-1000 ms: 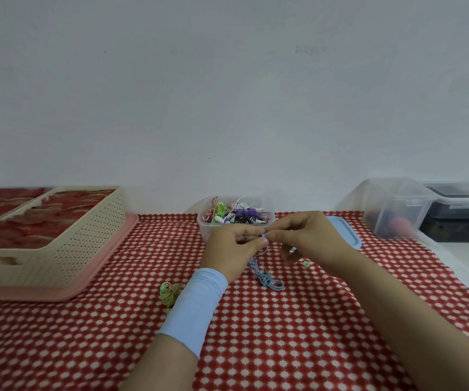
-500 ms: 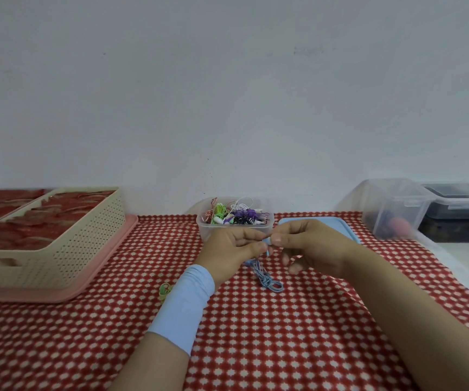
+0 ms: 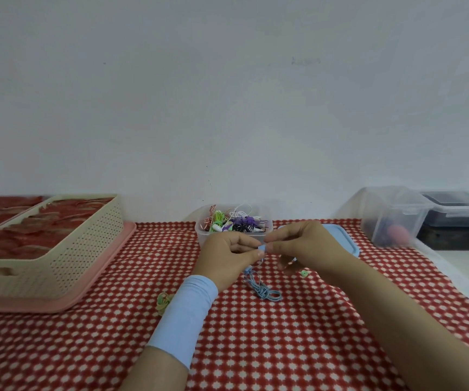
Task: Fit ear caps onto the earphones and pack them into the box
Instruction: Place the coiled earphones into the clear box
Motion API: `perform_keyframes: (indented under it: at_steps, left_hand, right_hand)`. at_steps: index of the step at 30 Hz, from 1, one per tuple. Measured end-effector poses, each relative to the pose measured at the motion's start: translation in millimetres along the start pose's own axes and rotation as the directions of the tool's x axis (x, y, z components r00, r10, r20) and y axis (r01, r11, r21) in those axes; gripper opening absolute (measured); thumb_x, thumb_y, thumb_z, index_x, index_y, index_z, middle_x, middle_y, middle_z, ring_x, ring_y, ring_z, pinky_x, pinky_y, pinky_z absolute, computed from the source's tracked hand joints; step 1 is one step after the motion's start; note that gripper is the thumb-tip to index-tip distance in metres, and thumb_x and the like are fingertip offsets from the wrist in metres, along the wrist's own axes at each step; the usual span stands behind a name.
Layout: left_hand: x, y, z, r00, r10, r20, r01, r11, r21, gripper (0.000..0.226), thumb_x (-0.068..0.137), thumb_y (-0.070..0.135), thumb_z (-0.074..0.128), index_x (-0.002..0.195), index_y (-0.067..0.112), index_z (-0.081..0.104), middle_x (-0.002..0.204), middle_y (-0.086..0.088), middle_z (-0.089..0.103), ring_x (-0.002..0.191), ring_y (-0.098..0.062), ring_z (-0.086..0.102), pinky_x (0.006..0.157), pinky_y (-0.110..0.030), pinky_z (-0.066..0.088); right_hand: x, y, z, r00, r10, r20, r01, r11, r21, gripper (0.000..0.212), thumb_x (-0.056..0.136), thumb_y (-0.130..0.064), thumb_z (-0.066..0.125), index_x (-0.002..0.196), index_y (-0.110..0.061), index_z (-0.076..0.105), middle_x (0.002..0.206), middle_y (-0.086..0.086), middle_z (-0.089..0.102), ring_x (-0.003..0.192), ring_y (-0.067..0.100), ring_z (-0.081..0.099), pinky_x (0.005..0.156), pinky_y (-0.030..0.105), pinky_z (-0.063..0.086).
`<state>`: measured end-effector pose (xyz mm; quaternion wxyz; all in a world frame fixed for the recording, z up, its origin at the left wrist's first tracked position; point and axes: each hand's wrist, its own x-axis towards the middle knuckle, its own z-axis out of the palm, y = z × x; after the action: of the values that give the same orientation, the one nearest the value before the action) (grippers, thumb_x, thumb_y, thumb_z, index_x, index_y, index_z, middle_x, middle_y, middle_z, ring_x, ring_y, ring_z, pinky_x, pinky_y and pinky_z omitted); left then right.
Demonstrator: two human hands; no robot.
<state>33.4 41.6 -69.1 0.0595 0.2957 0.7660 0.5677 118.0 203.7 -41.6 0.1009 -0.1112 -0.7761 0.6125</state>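
Nearest, the blue cable (image 3: 264,290) lies coiled on the checked cloth (image 3: 284,348) and is led up to a blue earbud (image 3: 262,247), which is pinched between the left hand (image 3: 229,255) and the right hand (image 3: 306,246). Cap fitting is judged to be in hand; seating cannot be told. 1 green ear cap (image 3: 304,274) lies beside the right hand. Firm pressing is called for next, then packing; the clear box (image 3: 205,235) stands behind

Table covered by a red cloth with white checks (image 3: 284,348), lower frame. Lying on it:
- pink plastic tray (image 3: 106,275), left
- clear plastic tub of coloured earphones (image 3: 202,235), centre
- light-blue rectangular lid (image 3: 343,238), right of centre
- clear plastic box (image 3: 391,215), far right
- coiled light-blue earphone cable (image 3: 264,292), small green ear cap (image 3: 304,274) and green-yellow cord bundle (image 3: 162,301), centre foreground
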Motion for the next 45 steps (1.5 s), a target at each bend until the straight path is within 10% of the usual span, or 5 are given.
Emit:
perform_keyframes:
  at_steps: [45]
  left_hand:
    - [-1.1,-6.8,-12.9,0.965,-0.013,0.263,0.029,0.998,-0.057,0.016,0.086,0.009,0.072,0.09,0.024,0.073,0.085,0.011,0.076,0.085,-0.003,0.071,0.077,-0.012,0.052]
  right_hand:
    - [6.0,6.6,-7.1,0.932,0.256,0.258,-0.28,0.958,0.06,0.015,0.087,-0.01,0.075,0.1,-0.003,0.079,0.081,0.007,0.074,0.058,0.013,0.063,0.049,0.025,0.057]
